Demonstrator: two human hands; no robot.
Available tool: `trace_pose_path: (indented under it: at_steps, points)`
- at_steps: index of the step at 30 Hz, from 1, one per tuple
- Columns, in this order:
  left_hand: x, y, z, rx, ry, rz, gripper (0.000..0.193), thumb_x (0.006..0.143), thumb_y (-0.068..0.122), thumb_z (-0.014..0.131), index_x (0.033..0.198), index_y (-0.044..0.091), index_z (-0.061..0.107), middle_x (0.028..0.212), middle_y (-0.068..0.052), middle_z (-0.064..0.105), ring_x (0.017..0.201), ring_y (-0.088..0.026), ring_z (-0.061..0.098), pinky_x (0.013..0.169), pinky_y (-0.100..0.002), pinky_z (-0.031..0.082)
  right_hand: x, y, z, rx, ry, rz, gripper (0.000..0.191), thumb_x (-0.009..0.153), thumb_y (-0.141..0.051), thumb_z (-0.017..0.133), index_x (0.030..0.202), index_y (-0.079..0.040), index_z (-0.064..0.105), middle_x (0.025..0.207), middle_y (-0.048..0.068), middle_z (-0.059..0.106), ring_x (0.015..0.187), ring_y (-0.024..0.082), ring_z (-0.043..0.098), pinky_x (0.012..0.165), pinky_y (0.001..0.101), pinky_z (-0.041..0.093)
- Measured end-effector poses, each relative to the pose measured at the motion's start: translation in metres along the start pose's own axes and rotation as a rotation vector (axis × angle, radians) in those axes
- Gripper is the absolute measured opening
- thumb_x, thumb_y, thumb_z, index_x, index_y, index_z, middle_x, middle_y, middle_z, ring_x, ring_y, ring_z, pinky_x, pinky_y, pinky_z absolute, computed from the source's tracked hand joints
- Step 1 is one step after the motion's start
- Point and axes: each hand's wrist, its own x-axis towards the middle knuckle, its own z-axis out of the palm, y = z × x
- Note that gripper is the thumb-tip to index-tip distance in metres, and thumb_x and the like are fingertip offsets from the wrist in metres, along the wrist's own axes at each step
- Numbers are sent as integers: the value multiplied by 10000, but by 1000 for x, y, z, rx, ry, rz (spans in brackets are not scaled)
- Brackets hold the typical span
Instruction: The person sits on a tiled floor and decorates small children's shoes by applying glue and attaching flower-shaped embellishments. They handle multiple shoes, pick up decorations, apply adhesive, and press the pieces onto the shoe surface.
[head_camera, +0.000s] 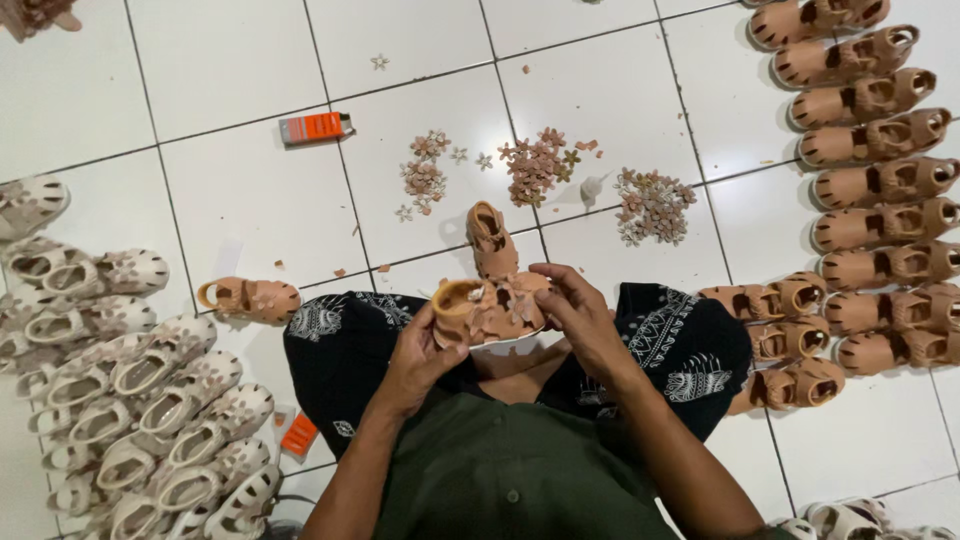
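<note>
1. A small tan sandal (487, 308) sits over the person's lap, just below a second sandal (491, 238) on the floor.
2. The left hand (420, 355) has its grip wrapped round the sandal's heel; the right hand (580, 315) pinches the toe end.
3. It looks light and soft — probably bendy, with flower pieces likely to shift, so heel and sole edges seem safest.
4. Loose flower cutouts (535, 163) lie beyond the second sandal.

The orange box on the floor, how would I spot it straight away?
Start at the white tile floor ahead of the seated person. Left of the flower piles lies a small flat orange box with grey ends. It lies alone on bare tile, the only bright orange thing there among tan shoes.
</note>
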Motion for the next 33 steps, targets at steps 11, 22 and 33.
trace_pose_path:
  at_steps: [11, 22, 33]
  points:
    - [37, -12, -6, -86, 202, -32, 762, 792, 117, 818, 1434, -50, 443, 1383, -156, 593, 1300, -240, 580, 1147, -382, 432, 111, 4, -59, -265, 421, 46, 581, 922, -386, 688, 1308, 31, 564, 1187, 197, 643, 960, 259, 688, 708, 398, 643]
    - [52, -1, -17, -140, 369, 93, 721, 801, 51, 806, 1427, -23, 456, 1353, -125, 603, 1278, -206, 580, 1118, -349, 454, 179, 1, -78, -704, 588, -181, 334, 912, -225, 810, 1017, 40, 635, 918, 147, 670, 819, 252, 671, 705, 379, 552]
    - [26, 3, 1, -130, 334, 67, 687, 808, 102, 820, 1400, -22, 493, 1239, -109, 639, 1148, -176, 634, 1025, -345, 521, -42, -43, -22, -218, 277, -313, 313, 962, -102, 702, 1241, 38, 671, 1032, 150, 750, 923, 210, 754, 825, 329, 652]
